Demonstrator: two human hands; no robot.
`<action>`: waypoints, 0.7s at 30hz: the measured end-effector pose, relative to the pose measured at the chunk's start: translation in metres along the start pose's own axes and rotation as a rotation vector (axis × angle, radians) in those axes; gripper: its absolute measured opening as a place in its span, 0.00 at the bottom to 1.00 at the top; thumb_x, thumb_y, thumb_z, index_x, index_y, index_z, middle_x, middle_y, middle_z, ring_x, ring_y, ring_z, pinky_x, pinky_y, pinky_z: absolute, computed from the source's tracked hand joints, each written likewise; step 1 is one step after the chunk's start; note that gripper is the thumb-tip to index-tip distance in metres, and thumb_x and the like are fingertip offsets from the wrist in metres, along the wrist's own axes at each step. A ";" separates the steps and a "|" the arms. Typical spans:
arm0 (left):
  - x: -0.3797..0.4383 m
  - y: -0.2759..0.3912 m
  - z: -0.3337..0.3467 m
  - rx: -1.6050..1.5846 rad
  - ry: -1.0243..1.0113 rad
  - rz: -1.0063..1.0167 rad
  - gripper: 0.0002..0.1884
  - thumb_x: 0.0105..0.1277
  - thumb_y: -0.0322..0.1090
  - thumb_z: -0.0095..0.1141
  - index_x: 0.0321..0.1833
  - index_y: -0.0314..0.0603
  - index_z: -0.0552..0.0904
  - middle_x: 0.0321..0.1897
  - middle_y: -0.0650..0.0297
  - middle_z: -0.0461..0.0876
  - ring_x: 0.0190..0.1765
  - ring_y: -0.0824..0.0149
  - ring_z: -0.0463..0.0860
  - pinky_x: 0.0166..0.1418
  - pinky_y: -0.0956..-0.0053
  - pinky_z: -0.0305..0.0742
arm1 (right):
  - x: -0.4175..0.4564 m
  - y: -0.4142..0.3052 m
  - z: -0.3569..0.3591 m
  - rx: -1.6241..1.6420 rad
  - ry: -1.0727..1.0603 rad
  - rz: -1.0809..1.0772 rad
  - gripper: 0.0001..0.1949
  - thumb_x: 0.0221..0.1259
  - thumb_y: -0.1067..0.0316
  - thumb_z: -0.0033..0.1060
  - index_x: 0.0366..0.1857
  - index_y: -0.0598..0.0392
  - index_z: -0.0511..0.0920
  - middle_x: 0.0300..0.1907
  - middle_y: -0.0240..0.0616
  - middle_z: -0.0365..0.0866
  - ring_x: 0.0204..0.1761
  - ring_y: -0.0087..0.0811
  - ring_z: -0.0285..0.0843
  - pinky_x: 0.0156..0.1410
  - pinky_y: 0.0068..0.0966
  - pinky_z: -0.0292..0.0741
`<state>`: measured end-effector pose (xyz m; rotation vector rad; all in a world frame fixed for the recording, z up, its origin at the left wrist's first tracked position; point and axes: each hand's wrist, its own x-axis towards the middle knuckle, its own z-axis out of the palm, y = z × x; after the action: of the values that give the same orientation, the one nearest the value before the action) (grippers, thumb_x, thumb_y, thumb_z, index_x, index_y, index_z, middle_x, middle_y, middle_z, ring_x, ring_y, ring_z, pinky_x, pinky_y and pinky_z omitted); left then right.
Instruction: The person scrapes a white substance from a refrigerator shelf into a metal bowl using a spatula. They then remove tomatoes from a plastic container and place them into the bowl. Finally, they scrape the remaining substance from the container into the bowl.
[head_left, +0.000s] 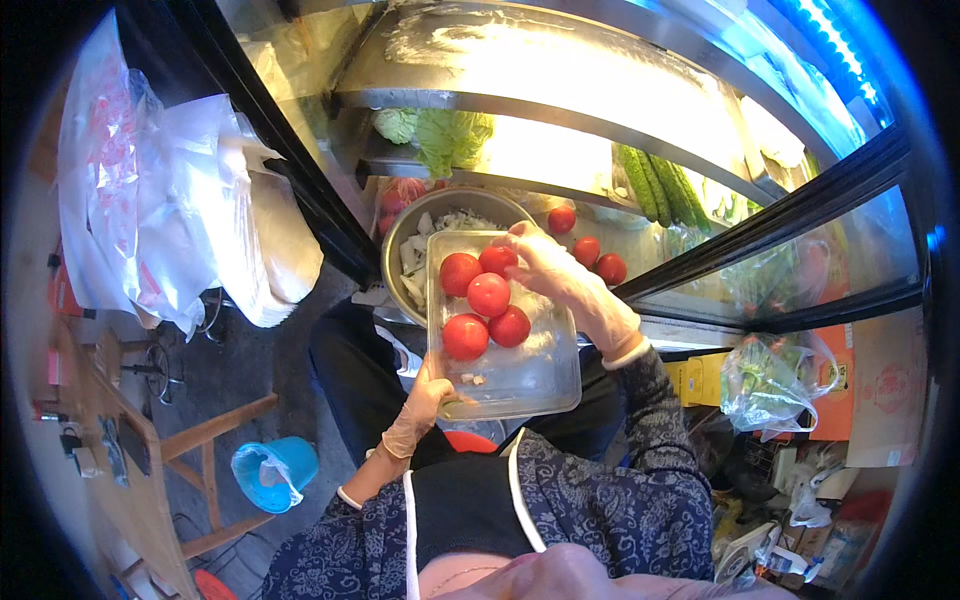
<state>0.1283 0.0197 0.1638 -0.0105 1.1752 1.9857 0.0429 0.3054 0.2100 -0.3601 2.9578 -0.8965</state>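
My left hand (420, 409), in a thin clear glove, grips the near left corner of a clear plastic tray (551, 382). Several red tomatoes (488, 293) lie in the tray's left and far part, with small pale scraps near its front edge. At the far edge, the fingers of my gloved right hand (544, 262) close on a tomato (497, 260); its right side is partly hidden by them. Beyond and left of the tray, partly covered by it, is a round metal bowl (395, 259) holding white chopped pieces (414, 255).
An open lit fridge holds leafy cabbage (454, 139), cucumbers (660, 184) and loose tomatoes (586, 250) on its shelves. Its glass door (817, 259) stands to the right, near a bag of greens (772, 382). Plastic bags (187, 195) hang left, above a blue bin (277, 472) and wooden table (124, 442).
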 end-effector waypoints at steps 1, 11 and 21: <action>0.001 -0.001 0.000 0.016 0.021 0.001 0.38 0.50 0.18 0.41 0.71 0.34 0.61 0.63 0.49 0.71 0.60 0.49 0.80 0.51 0.58 0.84 | -0.007 -0.007 -0.004 0.086 0.060 -0.009 0.19 0.61 0.68 0.63 0.58 0.54 0.76 0.52 0.50 0.76 0.59 0.52 0.73 0.65 0.40 0.72; 0.010 -0.003 -0.005 -0.023 -0.014 0.036 0.42 0.47 0.19 0.40 0.73 0.37 0.58 0.64 0.49 0.71 0.55 0.48 0.82 0.49 0.58 0.86 | -0.016 -0.006 0.041 0.863 0.505 0.217 0.22 0.53 0.66 0.74 0.52 0.53 0.76 0.52 0.39 0.73 0.55 0.34 0.72 0.64 0.31 0.71; 0.020 0.000 -0.020 0.002 0.042 0.039 0.41 0.49 0.17 0.40 0.74 0.38 0.57 0.63 0.48 0.71 0.56 0.45 0.82 0.48 0.56 0.86 | -0.030 0.226 0.034 -0.154 0.383 0.822 0.18 0.62 0.58 0.61 0.55 0.48 0.80 0.52 0.49 0.77 0.56 0.52 0.75 0.63 0.45 0.72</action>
<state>0.1077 0.0176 0.1451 -0.0283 1.2124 2.0275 0.0271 0.4765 0.0562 1.0611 3.0046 -0.6610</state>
